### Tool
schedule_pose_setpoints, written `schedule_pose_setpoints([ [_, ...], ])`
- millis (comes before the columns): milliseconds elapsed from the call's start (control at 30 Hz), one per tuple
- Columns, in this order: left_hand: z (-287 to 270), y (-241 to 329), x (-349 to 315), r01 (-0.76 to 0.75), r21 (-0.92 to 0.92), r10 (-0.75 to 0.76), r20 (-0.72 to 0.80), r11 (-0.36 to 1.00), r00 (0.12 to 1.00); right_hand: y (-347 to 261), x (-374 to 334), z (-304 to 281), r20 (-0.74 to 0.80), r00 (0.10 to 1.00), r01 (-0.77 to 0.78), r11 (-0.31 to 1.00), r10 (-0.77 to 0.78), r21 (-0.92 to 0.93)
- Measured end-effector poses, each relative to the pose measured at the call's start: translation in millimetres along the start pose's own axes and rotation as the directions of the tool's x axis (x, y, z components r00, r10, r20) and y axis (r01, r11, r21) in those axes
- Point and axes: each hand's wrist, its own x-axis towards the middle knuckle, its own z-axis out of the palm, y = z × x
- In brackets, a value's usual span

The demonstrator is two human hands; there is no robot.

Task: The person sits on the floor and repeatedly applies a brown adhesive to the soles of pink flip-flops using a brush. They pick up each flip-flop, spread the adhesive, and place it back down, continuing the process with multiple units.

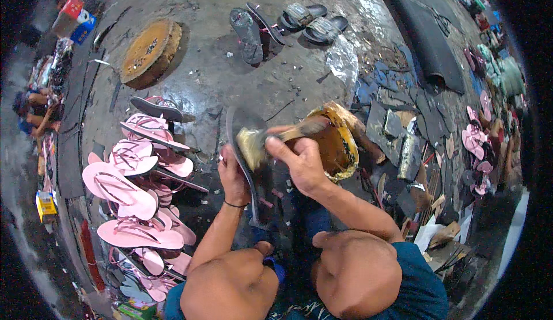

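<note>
My left hand (232, 175) holds a dark flip-flop (237, 125) upright on its edge, fingers behind it and the flat underside facing right. In my right hand (299, 162) is a wide brush (314, 126), gripped by its handle. The brush's pale bristles (250, 148), blurred by motion, are against or very close to the sole. Just right of the brush sits a pot of amber-brown glue-like stuff (337, 150), its rim crusted yellow. Left of my left arm lies a heap of pink flip-flops (121, 190) with dark straps.
A round wooden block (151, 52) lies at the far left. Beyond my hands are dark flip-flops (247, 35) and a pair of slides (322, 29). A rolled black sheet (423, 38) and scattered scraps (409, 153) cover the right side. Another person (37, 113) sits at the left edge.
</note>
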Motion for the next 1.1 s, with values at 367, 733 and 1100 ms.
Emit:
schedule_pose_setpoints([
  [367,-54.9,4.4,-68.9,0.479,-0.340,-0.413,0.250,0.809,0.876,-2.4,26.1,-21.3,-0.023,0.984,-0.163,0.948,0.176,0.272],
  [733,19.9,50.3,19.3,-0.006,-0.373,0.030,0.058,0.928,0.998,13.1,42.0,-15.2,-0.037,0.948,0.244,0.800,-0.315,-0.548],
  [1100,13.6,33.0,26.4,0.051,-0.405,-0.068,-0.027,0.913,0.997,12.5,7.9,23.2,0.400,0.692,0.714,0.488,-0.600,-0.502],
])
